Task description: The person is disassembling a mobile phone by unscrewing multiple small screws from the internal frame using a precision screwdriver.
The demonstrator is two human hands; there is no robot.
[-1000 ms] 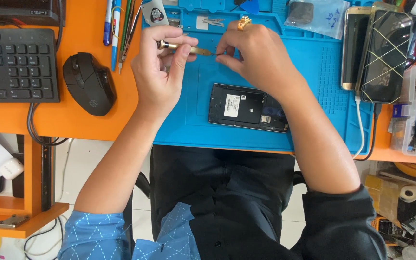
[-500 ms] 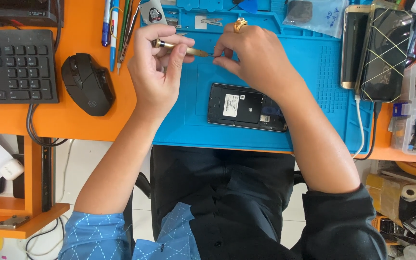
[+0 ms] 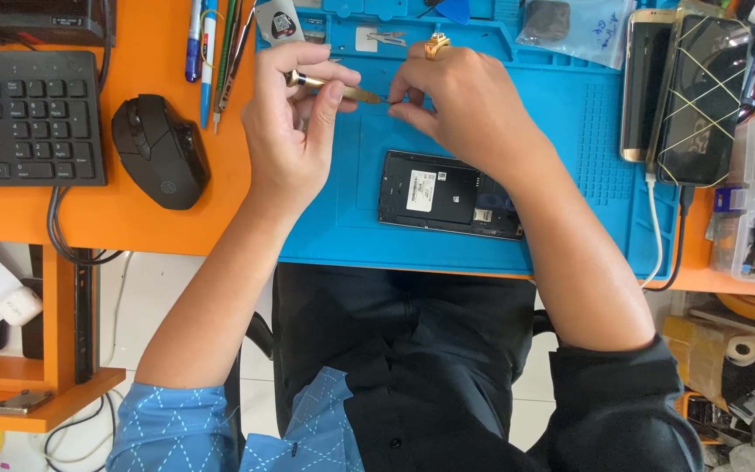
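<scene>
White rectangular label on opened phone, mat centre. Clear plastic bag, top of mat. Two dark phone screens, right worktop edge.

Both hands raised together, fingers pinched.

1. There is only one view, from a camera on the person's head.
2. It looks almost straight down on the desk and on the person's lap.
3. It is near: the two hands fill the upper middle, over the blue mat.
4. The far edge of the desk is cut off at the top.
</scene>
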